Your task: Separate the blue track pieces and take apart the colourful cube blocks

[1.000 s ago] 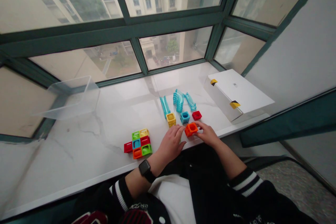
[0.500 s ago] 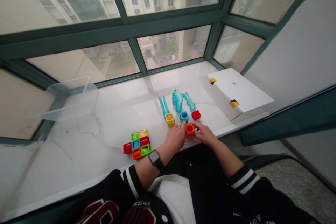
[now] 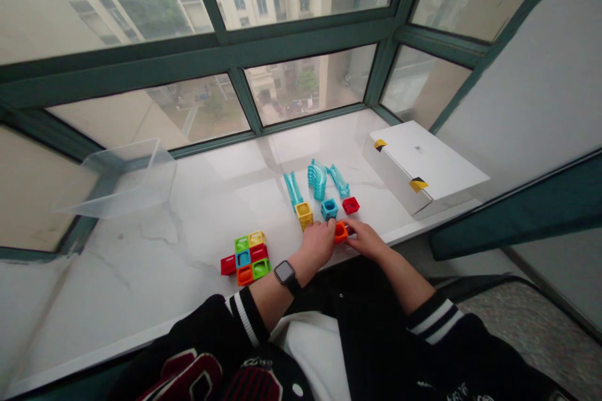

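An orange hollow cube block [image 3: 340,232] is held between my two hands near the front edge of the sill. My left hand [image 3: 318,245], with a watch on its wrist, presses the cube's left side with closed fingers. From the right, my right hand [image 3: 365,240] grips the same cube with thumb and fingertips. Just beyond my left hand stand yellow blocks [image 3: 304,214], which look stacked. A blue cube block [image 3: 329,208] sits behind the orange one, with a red block [image 3: 350,205] to its right. My fingers cover part of the orange cube.
Light-blue track pieces, one curved [image 3: 316,179] and two straight [image 3: 293,189], lie farther back. A cluster of coloured blocks [image 3: 243,258] is left of my hands. A clear plastic bin [image 3: 160,182] stands far left, a white box [image 3: 427,163] at right, against the windows.
My left hand has shifted slightly right and covers more of the orange cube's left side. My right hand stays on the cube, and the other blocks have not moved.
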The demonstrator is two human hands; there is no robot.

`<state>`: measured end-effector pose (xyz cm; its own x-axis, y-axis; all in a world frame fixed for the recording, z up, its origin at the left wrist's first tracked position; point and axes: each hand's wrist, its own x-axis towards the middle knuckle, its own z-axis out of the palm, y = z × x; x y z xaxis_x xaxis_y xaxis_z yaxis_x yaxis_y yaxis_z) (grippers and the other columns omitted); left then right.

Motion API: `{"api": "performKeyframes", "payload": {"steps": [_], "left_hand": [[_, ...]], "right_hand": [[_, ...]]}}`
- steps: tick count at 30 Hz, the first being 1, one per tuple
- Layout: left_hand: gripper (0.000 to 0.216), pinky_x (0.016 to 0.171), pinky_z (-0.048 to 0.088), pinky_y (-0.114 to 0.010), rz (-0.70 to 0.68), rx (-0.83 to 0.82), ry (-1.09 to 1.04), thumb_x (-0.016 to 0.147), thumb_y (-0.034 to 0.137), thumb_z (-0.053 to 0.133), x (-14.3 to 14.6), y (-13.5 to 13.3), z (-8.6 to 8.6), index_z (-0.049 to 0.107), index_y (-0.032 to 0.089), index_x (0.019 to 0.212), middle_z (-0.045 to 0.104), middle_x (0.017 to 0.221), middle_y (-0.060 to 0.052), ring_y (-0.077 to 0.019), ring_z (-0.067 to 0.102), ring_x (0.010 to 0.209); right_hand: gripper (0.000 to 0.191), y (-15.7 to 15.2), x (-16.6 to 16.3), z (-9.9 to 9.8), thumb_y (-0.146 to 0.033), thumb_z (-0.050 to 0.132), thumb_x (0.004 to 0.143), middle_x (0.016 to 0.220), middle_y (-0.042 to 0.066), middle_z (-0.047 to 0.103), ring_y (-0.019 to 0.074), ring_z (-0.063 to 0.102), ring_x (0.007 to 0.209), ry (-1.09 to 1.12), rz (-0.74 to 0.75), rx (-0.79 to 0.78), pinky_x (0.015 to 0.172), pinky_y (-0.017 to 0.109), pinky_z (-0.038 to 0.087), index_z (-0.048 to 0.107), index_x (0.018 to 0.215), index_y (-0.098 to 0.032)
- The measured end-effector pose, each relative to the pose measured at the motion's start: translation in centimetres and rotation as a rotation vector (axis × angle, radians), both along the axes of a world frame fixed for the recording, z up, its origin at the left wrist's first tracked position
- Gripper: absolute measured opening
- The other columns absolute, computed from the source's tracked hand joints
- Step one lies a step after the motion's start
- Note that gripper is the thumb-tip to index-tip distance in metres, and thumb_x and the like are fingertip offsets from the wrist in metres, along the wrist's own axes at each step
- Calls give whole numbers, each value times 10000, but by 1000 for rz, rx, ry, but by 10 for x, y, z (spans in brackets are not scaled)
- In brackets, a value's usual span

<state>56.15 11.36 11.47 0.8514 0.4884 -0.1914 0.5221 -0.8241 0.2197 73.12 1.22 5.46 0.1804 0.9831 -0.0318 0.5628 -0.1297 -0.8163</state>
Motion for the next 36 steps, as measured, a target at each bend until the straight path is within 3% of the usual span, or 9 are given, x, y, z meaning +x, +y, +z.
{"api": "performKeyframes", "payload": {"steps": [10,18,20,23,26,30,33,36], "left_hand": [[296,884,496,-371,29,-57,13,964,278,601,1,1,5,501,195,1230,734,1088,-135,-286,708,1042],[293,850,508,-375,38,-52,-19,986,316,586,-1,2,2,515,195,1243,744,1075,-136,-296,719,1013],[363,856,516,-372,34,-42,-45,978,294,603,-2,2,1,499,192,1311,744,1092,-134,-293,717,1025],[677,929,527,-393,-2,-38,-108,912,290,715,-9,1,5,382,178,1491,717,1209,-160,-309,691,1129],[901,1034,523,-432,-71,-69,-239,850,280,795,-29,0,19,282,190,1584,649,1366,-179,-322,645,1247],[753,1104,525,-423,-121,-132,-499,950,292,687,-78,12,50,301,276,1595,589,1483,-128,-261,613,1323],[553,1090,545,-437,-14,-75,-650,993,315,624,-125,32,65,431,278,1511,681,1366,-98,-240,662,1257],[442,1062,562,-450,204,-8,-675,1005,336,593,-173,53,64,510,256,1432,732,1262,-80,-240,703,1178]], "right_hand": [[493,2,-1,12,-103,704,782,1180,57,740,208,716,948,-32,26,-14,901,342,559,660,1254,-238],[556,0,1,7,-98,714,781,1219,71,744,230,724,1004,-58,9,-41,953,374,562,657,1310,-260],[572,0,2,6,-96,710,779,1235,66,740,229,725,1019,-51,14,-46,967,381,560,647,1323,-264],[567,0,3,6,-107,706,791,1252,65,738,231,725,1046,-34,9,-39,986,389,559,640,1330,-270],[554,-1,3,6,-126,709,810,1278,79,729,239,726,1070,-11,3,-11,997,403,561,632,1341,-260],[578,-4,4,5,-139,721,821,1358,103,691,253,717,1132,2,-16,-6,1043,430,549,612,1378,-247],[589,-5,4,5,-134,723,823,1351,110,696,261,707,1170,8,-16,-17,1054,434,548,604,1391,-240],[585,-5,3,4,-130,714,832,1349,108,697,259,701,1188,9,-12,-10,1060,427,547,600,1395,-238]]}}
